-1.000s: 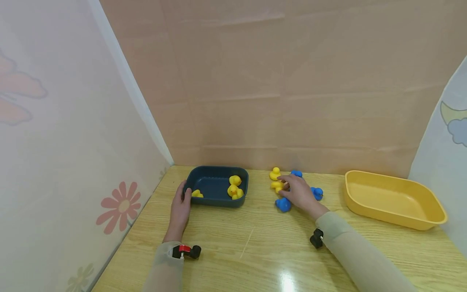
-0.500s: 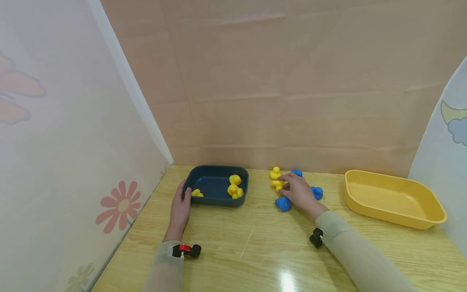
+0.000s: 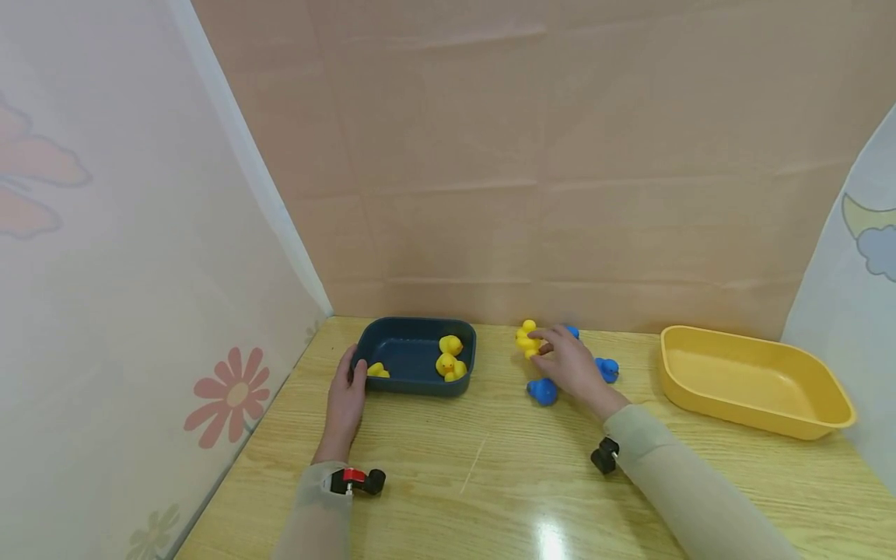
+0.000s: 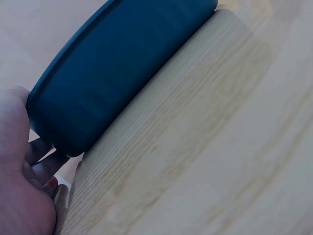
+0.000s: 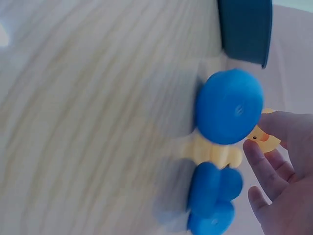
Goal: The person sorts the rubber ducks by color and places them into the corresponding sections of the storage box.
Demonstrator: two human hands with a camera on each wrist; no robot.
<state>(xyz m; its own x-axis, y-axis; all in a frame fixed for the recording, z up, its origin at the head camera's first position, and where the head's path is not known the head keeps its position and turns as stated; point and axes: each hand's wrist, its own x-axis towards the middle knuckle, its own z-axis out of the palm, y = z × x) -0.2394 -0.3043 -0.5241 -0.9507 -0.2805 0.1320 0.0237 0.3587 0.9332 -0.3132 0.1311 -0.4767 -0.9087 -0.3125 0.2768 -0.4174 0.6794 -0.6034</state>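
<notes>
My right hand [image 3: 574,364] pinches a yellow rubber duck [image 3: 529,344] between thumb and fingers. The duck's face shows between the fingertips [image 5: 251,147] in the right wrist view. Just behind it, partly covered, is another yellow duck [image 3: 528,326]. Around the hand are blue rubber ducks: one in front [image 3: 542,391], one to the right [image 3: 607,369], and one behind, partly hidden [image 3: 572,331]. My left hand [image 3: 346,397] grips the left end of a dark blue tray [image 3: 420,386], thumb at the rim and fingers along the outer wall [image 4: 98,83]. Several yellow ducks [image 3: 451,365] lie inside the tray.
A yellow tray [image 3: 756,424] stands on the right of the wooden table [image 3: 420,482]. A brown paper backdrop [image 3: 448,194] rises behind the table's back edge. White printed panels close off the left side [image 3: 140,272] and the right side [image 3: 850,311].
The pinched yellow duck has shifted slightly back and left, and now overlaps the yellow duck behind it. My right fingers moved with it. The left hand and dark blue tray stay in place.
</notes>
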